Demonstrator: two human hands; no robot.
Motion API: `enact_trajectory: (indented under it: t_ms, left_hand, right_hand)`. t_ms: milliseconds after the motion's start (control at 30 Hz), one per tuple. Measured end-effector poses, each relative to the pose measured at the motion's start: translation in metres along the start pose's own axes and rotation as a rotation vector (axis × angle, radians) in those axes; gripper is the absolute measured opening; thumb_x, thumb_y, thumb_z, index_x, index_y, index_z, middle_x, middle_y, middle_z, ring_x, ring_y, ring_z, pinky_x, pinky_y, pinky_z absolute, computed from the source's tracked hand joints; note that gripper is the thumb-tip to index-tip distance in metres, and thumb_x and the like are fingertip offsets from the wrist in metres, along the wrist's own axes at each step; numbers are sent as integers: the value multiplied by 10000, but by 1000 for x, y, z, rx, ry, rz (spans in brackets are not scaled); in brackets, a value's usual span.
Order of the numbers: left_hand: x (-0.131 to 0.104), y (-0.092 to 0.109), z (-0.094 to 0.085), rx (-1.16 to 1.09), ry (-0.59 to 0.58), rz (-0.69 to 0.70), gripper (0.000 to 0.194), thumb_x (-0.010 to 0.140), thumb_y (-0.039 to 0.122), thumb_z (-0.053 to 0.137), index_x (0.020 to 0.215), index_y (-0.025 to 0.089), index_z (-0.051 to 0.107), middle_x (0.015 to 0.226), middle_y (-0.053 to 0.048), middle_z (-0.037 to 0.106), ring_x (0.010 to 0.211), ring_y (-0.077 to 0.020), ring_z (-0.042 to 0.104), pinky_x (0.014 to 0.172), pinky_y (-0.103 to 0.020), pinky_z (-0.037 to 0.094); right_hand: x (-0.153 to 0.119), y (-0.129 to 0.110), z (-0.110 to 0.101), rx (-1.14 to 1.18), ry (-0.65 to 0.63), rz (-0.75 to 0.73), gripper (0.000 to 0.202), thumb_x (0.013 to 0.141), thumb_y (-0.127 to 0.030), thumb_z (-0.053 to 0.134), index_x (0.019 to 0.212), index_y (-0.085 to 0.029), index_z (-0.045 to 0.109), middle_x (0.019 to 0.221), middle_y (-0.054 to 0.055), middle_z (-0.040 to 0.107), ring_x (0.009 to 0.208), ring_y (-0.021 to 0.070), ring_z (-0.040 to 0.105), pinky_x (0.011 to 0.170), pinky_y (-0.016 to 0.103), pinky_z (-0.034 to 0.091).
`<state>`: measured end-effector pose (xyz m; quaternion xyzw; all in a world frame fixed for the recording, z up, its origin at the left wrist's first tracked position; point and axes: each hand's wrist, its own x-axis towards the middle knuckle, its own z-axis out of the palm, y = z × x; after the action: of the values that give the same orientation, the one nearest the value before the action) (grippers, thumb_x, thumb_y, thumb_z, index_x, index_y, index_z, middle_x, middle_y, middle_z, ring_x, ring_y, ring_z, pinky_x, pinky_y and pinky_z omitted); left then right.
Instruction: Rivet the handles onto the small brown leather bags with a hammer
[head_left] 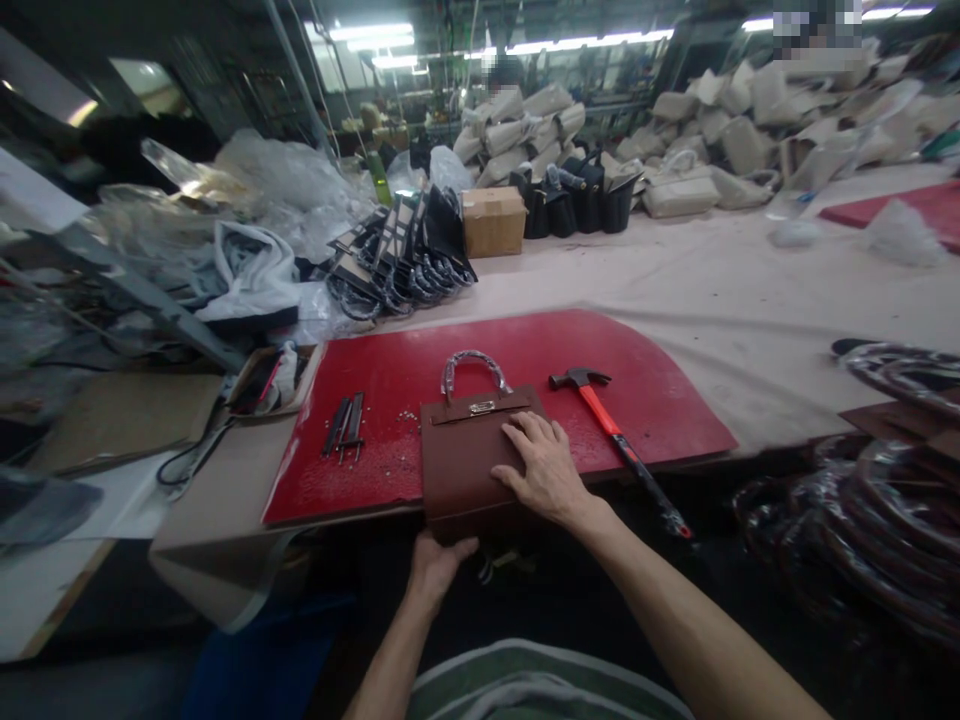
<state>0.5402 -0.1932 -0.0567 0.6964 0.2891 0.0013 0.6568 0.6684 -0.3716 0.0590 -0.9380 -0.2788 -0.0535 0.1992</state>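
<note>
A brown handbag (472,460) lies at the front edge of a red board (600,345), its metal clasp facing up. Its handle (474,360), wrapped in clear plastic, points away from me. My left hand (437,570) grips the bag's near bottom edge, the thumb showing and the other fingers hidden beneath. Across the right part of the front panel rests my right hand (546,465), fingers apart and lying flat. To the right is a claw hammer (600,405) with a red and black handle overhanging the board. Several slim dark metal tools (346,425) lie left of the bag.
Small metal bits (405,465) are scattered on the board. Behind it stand a cardboard box (493,220), black bag pieces (409,250) and pale bags (517,130). Plastic-wrapped brown handles (862,510) are heaped at right. A small open box (274,380) sits at left.
</note>
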Motion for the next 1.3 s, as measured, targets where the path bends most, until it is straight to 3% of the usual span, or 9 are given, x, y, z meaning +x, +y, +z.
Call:
enact_trajectory:
  t_ms: [100, 267, 500, 700, 900, 1000, 1100, 1200, 1300]
  left_hand:
    - [-16, 20, -10, -102, -98, 78, 574, 672, 403, 828, 1152, 106, 723, 1112, -123, 771, 1038, -287, 714, 941, -363, 557]
    - [-9, 34, -20, -145, 6, 141, 603, 775, 600, 720, 1116, 103, 734, 1072, -116, 775, 998, -269, 700, 910, -351, 540]
    - [-14, 10, -20, 16, -49, 146, 597, 772, 620, 697, 1099, 123, 746, 1078, -125, 774, 1018, -305, 703, 911, -385, 544]
    - [-24, -7, -2, -10, 25, 38, 629, 727, 625, 684, 1083, 109, 740, 1082, -149, 771, 1036, -336, 703, 933, -429, 533]
    - [-19, -13, -3, 12, -7, 14, 590, 738, 582, 677, 1087, 109, 734, 1088, -146, 769, 1037, -336, 699, 951, -440, 515]
    - [-19, -14, -5, 34, -46, 14, 580, 758, 565, 664, 1110, 109, 728, 1117, -148, 763, 1072, -338, 692, 979, -445, 505]
    - [-20, -9, -5, 98, -57, 24, 541, 771, 545, 646, 1086, 114, 739, 1110, -150, 764, 1056, -341, 699, 976, -452, 508]
    - [-22, -4, -3, 126, -60, 19, 504, 746, 533, 652, 1019, 122, 752, 1057, -155, 774, 1013, -350, 712, 936, -453, 528]
    - [-26, -4, 1, 135, -59, 24, 509, 757, 548, 629, 1023, 128, 737, 1070, -165, 768, 1032, -350, 709, 948, -461, 529]
  right_hand:
    - [-10, 0, -3, 32, 44, 22, 621, 813, -434, 800, 1331, -151, 608, 1451, 127, 529, 1321, 334, 435, 1109, 504, 330]
    - [-34, 0, -2, 114, 126, -1, 602, 748, -334, 859, 1272, -148, 628, 1374, 120, 583, 1230, 316, 492, 1049, 473, 359]
    - [-64, 3, -7, 79, 213, -85, 588, 799, -239, 796, 1335, -139, 575, 1366, 143, 557, 1223, 313, 483, 1034, 470, 372]
    - [-59, 2, -7, -36, 236, -173, 602, 845, -262, 743, 1400, -150, 536, 1385, 159, 513, 1337, 350, 401, 1170, 574, 239]
    - [-50, 1, 4, -26, 404, -196, 336, 917, -265, 641, 1214, -119, 585, 1384, 196, 501, 1359, 354, 395, 1183, 594, 268]
    - [-44, 4, 7, 11, 423, -222, 362, 920, -260, 632, 1230, -97, 539, 1394, 218, 500, 1413, 354, 359, 1194, 593, 272]
    - [-39, 5, 6, -39, 363, -225, 536, 907, -285, 676, 1390, -138, 496, 1474, 182, 470, 1466, 362, 297, 1218, 610, 207]
    - [-34, 5, 5, -107, 218, -171, 668, 887, -374, 727, 1489, -231, 475, 1552, 104, 435, 1489, 400, 227, 1216, 631, 156]
    - [-28, 7, 4, -106, 89, -133, 719, 894, -478, 712, 1523, -239, 456, 1572, 69, 429, 1494, 412, 199, 1217, 625, 159]
